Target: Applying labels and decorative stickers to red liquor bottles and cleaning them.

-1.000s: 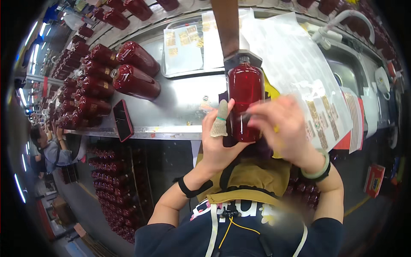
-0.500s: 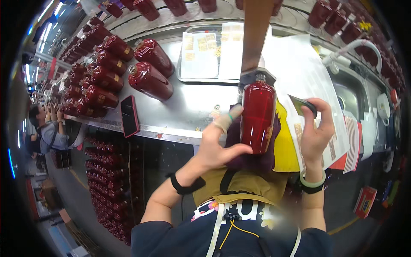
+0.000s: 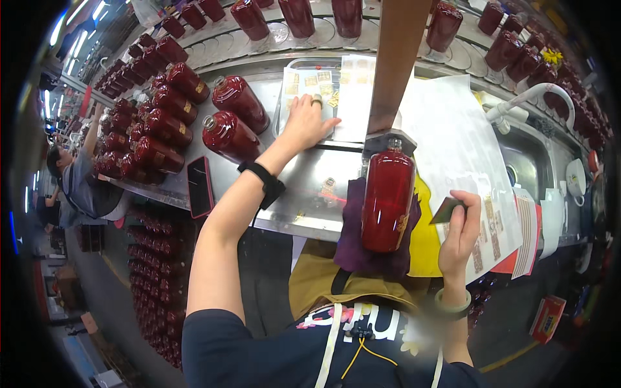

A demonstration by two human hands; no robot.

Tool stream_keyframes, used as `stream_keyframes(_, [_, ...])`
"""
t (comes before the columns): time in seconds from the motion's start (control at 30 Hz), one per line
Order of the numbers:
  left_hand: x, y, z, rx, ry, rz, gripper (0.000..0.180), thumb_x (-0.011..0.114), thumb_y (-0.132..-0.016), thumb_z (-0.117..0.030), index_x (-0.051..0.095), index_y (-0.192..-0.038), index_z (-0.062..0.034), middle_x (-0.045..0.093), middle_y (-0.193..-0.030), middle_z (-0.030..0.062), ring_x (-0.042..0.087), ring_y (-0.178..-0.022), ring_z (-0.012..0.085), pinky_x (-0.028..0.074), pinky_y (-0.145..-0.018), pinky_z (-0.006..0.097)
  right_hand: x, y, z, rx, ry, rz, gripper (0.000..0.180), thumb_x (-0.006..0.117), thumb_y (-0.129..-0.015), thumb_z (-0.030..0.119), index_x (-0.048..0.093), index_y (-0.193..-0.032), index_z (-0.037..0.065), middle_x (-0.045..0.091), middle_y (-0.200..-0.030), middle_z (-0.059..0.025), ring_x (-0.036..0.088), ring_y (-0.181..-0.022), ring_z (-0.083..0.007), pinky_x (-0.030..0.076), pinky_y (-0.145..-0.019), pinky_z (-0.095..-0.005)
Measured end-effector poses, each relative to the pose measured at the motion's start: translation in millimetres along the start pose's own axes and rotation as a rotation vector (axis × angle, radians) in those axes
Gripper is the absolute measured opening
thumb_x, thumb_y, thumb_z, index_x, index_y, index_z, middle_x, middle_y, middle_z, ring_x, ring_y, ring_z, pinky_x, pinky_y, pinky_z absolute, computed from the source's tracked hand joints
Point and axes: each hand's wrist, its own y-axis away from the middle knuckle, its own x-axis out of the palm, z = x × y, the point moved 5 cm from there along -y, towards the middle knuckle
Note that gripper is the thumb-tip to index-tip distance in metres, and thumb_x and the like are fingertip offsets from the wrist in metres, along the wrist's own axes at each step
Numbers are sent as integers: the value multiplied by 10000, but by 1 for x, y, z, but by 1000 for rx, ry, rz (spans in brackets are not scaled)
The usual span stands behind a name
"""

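Left hand (image 3: 306, 123) — over gold-patterned sheet (image 3: 312, 86)

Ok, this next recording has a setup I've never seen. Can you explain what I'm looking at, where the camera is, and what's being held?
There's no machine here: these are a person's own two hands. The view comes from a wide fisheye camera worn on the head, looking down, which is why straight edges bend. The left hand reaches over a tray bearing sheets of gold-coloured pieces. The right hand grips a thin, dark, flat piece. Between them, a red bottle rests on a purple cloth, its neck pointing away from the person. Farther left on the metal surface are more red bottles and a phone.
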Motion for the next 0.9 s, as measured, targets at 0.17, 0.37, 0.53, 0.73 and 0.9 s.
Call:
stream_keyframes(0.17, [-17, 35, -33, 145, -9, 76, 678, 672, -946, -525, 633, -1096, 135, 673, -1042, 273, 647, -971, 445, 511, -913, 477, -1, 12, -2, 101, -48, 104, 225, 466, -973, 73, 622, -1113, -8, 542, -965, -112, 521, -865, -218, 419, -807, -341])
stream_keyframes(0.37, [-33, 49, -21, 229, 125, -1, 124, 736, -734, -20, 708, -854, -9, 714, -895, 162, 681, -888, 387, 542, -805, 475, 18, 24, 36, -222, 105, 263, 599, 934, -668, 368, 678, -1122, 74, 527, -913, -68, 524, -799, -210, 447, -702, -333])
stream_keyframes(0.53, [-43, 58, -27, 202, 260, -85, 127, 667, -773, 33, 717, -889, 19, 712, -911, 183, 670, -895, 388, 529, -785, 475, 45, 49, 49, -544, 294, 398, 610, 871, -656, 253, 735, -1243, 159, 538, -898, -30, 551, -767, -221, 471, -678, -355])
stream_keyframes(0.73, [-108, 93, -110, 170, 574, -279, 325, 758, -812, 55, 721, -1124, -23, 739, -991, 90, 725, -842, 239, 554, -728, 346, 46, 60, 16, -506, 282, 272, 635, 875, -622, 125, 737, -1241, 111, 593, -936, -44, 582, -750, -233, 477, -662, -363])
stream_keyframes(0.9, [-113, 120, -160, 300, 650, -201, 436, 847, -768, -1, 679, -1170, -9, 730, -1062, 104, 707, -865, 222, 561, -771, 320, 34, 56, 9, -409, 134, 289, 497, 897, -696, 147, 750, -1165, 74, 638, -908, -71, 601, -758, -254, 497, -675, -364])
